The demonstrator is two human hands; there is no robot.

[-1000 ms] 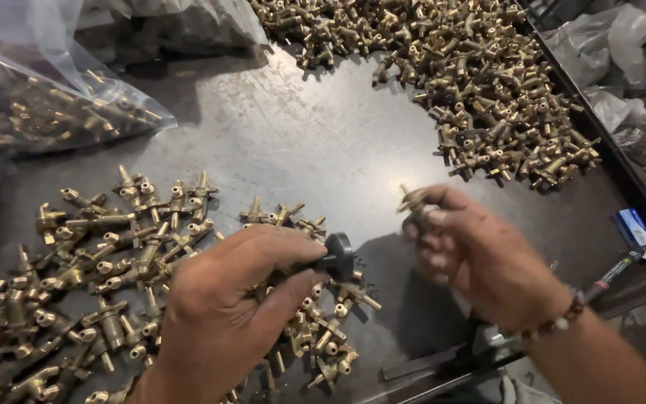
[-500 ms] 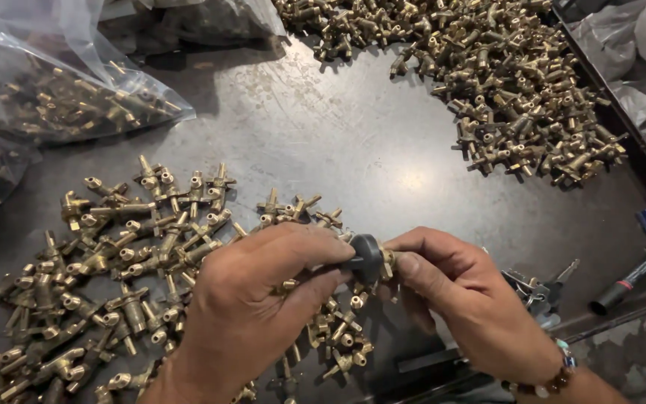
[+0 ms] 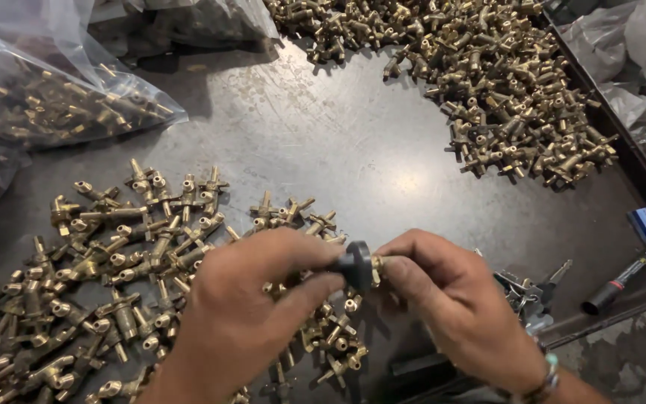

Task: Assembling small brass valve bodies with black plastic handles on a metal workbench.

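Head view: left hand pinches a black knob against the brass valve gripped in the right hand, above the counter (loose valves below). Fitting step, seemingly; next needs straight alignment.

A single head-worn camera is looking steeply down and forward from above the person's own hands. It is sitting close: the left hand and right hand are filling the lower middle, while the dark bench is stretching away beyond them to the top edge. No second view is sharing this scene.
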